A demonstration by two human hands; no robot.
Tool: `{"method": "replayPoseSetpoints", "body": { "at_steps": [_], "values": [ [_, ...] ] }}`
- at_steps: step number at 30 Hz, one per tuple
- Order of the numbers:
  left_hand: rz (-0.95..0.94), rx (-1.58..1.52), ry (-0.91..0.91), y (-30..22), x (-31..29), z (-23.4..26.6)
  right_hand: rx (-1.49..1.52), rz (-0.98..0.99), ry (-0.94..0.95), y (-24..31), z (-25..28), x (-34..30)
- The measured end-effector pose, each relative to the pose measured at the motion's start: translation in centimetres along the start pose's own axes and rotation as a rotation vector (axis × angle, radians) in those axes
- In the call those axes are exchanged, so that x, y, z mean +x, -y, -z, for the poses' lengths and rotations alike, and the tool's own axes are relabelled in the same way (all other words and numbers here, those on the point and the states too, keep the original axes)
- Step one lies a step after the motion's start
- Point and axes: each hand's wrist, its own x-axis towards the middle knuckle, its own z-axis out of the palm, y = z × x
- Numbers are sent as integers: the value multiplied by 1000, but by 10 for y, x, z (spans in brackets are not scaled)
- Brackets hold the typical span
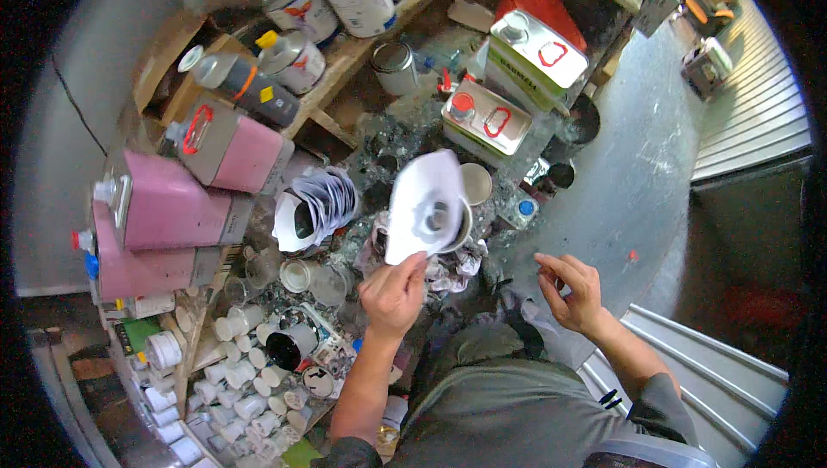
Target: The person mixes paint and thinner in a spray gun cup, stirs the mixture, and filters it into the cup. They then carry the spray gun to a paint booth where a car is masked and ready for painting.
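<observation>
My left hand (394, 296) pinches the edge of a white paper paint strainer (409, 218), a cone seen slightly blurred. The strainer hangs over the cluttered bench and partly covers a pale round container (465, 225). Close by lies a round cream lid or cup (475, 184). Crumpled rags (457, 268) sit just beyond my left hand. To the left stands a stack of similar paper strainers (332, 197). My right hand (570, 291) hovers apart on the right, fingers bent with a gap between them; nothing shows in it.
Pink-filled jugs (177, 201) stand at the left, with yellow-capped cans (301, 7) on a shelf behind. Two rectangular metal cans (487, 115) are at the far right of the bench. Several small white cups (250, 382) crowd the lower left near a black-filled cup (289, 346).
</observation>
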Motion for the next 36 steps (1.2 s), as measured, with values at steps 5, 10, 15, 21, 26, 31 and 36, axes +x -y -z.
{"method": "replayPoseSetpoints", "body": {
  "at_steps": [5, 10, 15, 21, 26, 31, 36],
  "values": [
    [115, 160, -51, -23, -7, 1, 130, 6, 30, -39, -3, 4],
    [116, 252, -102, -40, -15, 3, 145, -12, 135, -65, -16, 18],
    [155, 264, -98, -43, -22, 1, 139, -47, 260, -79, -48, 30],
    [261, 283, -121, -46, -25, -6, 116, 76, 273, -93, -98, 42],
    [305, 299, -143, -50, -32, -7, 132, 53, 298, -105, -137, 55],
    [419, 132, -182, -54, -37, -12, 174, 61, 344, -127, -168, 58],
    [471, 142, -87, -62, -38, -11, 332, -144, 430, -142, -189, 47]
  ]
}}
